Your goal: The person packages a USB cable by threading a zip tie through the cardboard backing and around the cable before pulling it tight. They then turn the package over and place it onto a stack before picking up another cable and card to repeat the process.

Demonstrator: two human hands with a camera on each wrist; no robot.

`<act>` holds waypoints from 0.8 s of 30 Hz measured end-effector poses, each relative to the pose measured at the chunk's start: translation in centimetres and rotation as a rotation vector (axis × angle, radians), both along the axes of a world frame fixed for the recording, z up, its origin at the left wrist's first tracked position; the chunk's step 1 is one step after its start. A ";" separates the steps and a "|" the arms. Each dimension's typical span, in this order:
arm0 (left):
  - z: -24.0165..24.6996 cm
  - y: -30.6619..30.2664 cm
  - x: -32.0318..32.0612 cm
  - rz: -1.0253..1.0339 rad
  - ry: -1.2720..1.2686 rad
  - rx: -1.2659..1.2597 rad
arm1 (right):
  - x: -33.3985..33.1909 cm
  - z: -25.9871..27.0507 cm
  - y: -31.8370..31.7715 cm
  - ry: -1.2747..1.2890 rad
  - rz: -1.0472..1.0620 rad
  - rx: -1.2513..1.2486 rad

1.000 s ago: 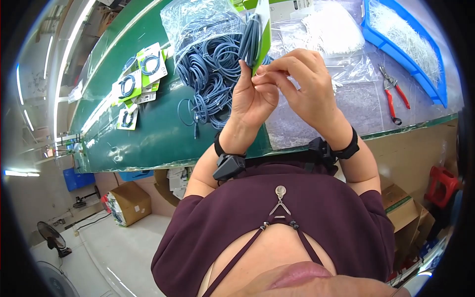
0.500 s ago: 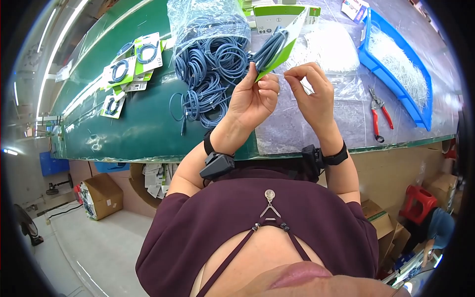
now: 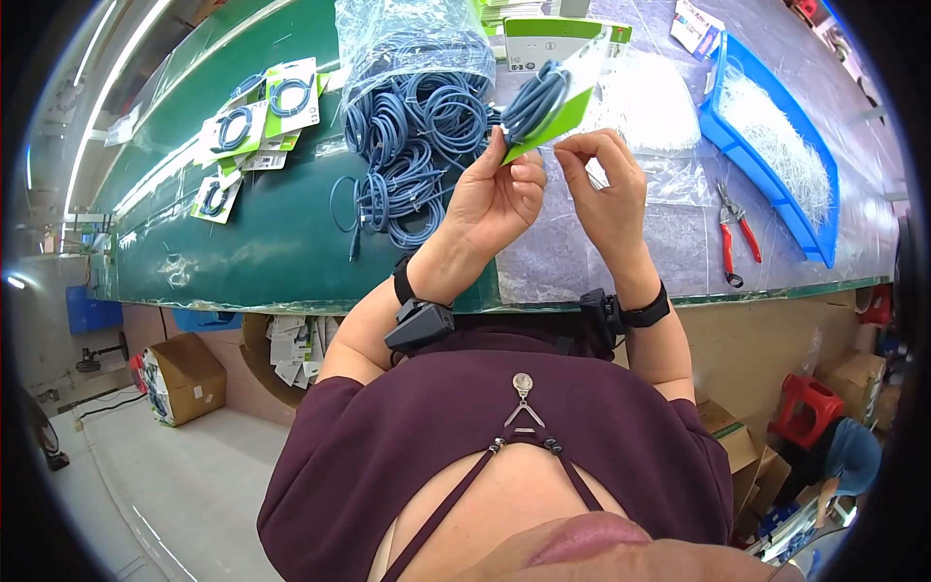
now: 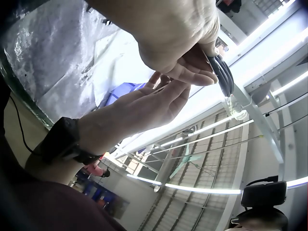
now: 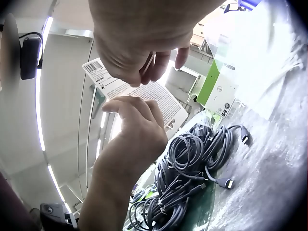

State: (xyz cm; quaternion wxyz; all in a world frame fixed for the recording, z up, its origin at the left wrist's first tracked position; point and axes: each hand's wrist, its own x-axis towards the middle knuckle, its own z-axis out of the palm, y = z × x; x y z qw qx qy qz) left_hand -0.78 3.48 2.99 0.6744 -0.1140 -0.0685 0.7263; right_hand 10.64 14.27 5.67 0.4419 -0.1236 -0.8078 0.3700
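Observation:
A coiled blue-grey cable hangs on a white and green package card. My left hand pinches this card at its lower edge, with the thumb on the cable side. The card's printed back faces the right wrist camera. Just to its right, my right hand has thumb and forefinger together, apart from the card. A thin pale strip shows between its fingers. Behind the left hand lies a heap of similar coiled cables, partly inside a clear plastic bag.
Several carded cables lie on the green tabletop at left. On the right are a heap of white strips, red-handled cutters and a blue tray of clear strips. A white and green box stands behind.
My right hand has drawn away from the card to the right. The card in my left hand has tilted, showing more of the cable. The head view has shifted.

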 end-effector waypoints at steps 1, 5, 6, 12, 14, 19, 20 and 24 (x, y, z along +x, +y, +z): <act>-0.1 0.0 0.0 0.005 -0.002 0.003 | 0.0 0.0 0.0 -0.002 -0.004 0.010; -0.8 0.0 0.3 0.012 0.078 0.043 | -0.5 0.6 -0.8 0.010 0.004 -0.037; -1.0 0.1 0.3 0.036 0.113 0.030 | -0.6 0.7 -1.0 0.015 0.005 -0.068; -1.3 0.4 -0.3 0.151 0.394 -0.137 | -0.3 0.7 -0.9 -0.025 0.036 -0.102; -1.2 0.3 -0.3 0.157 0.430 -0.158 | 0.3 -0.3 -0.4 -0.086 0.075 -0.076; -1.0 -0.1 0.0 0.169 0.605 -0.227 | 0.1 -2.2 -0.3 0.047 -0.021 -0.261; -0.8 -0.2 0.0 0.184 0.655 -0.236 | 0.2 -2.2 -0.2 0.029 -0.049 -0.186; -0.1 -0.7 -0.3 0.395 0.943 -0.243 | 1.6 -2.7 0.6 -0.046 -0.152 0.049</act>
